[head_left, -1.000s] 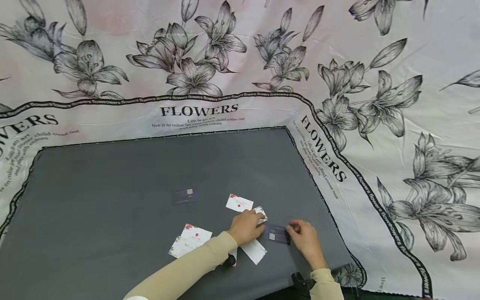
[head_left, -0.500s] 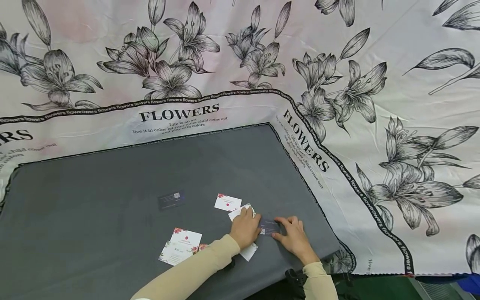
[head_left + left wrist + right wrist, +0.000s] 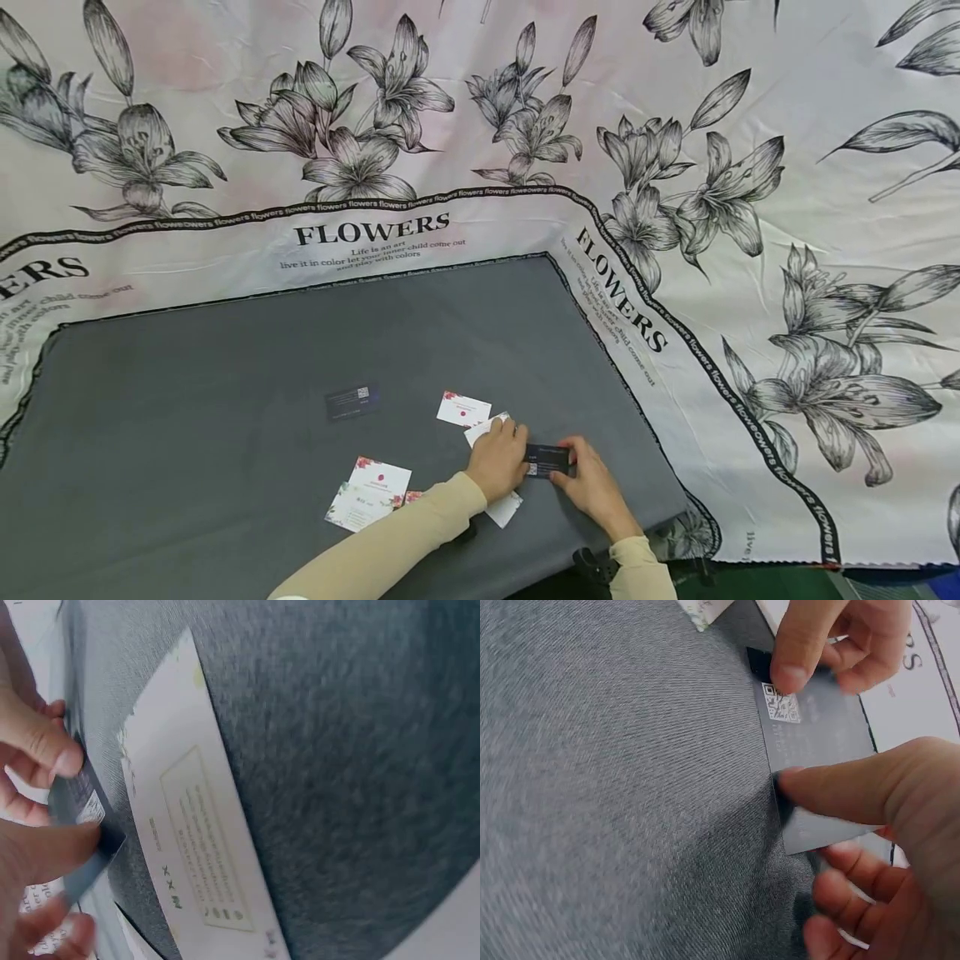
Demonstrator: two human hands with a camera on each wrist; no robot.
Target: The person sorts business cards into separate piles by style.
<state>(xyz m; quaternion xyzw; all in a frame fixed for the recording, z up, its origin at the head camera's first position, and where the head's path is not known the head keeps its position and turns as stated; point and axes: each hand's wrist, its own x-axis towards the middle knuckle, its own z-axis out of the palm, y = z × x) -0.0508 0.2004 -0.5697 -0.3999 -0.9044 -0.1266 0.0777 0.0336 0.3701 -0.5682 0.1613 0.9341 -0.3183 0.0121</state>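
Note:
A black business card (image 3: 547, 460) with a white QR code is held up between both hands near the right side of the grey cloth. My left hand (image 3: 497, 462) pinches its left end, thumb beside the QR code in the right wrist view. At the other end my right hand (image 3: 596, 483) grips the card, its thumb (image 3: 832, 784) lying across the face and the other fingers behind. Beneath the left hand and sleeve, a white card (image 3: 505, 510) is partly hidden; another white card (image 3: 483, 429) shows just beyond the knuckles.
A white card with red flowers (image 3: 464, 408) lies farther back, and a dark card (image 3: 351, 403) to its left. Several floral white cards (image 3: 378, 477) overlap left of the left forearm. The grey cloth (image 3: 225, 400) has a white flower-printed border (image 3: 495, 225).
The black card has come up off the cloth and tilted. My right hand has taken hold of its right end, and my left hand has closed on the left end. The head view has shifted.

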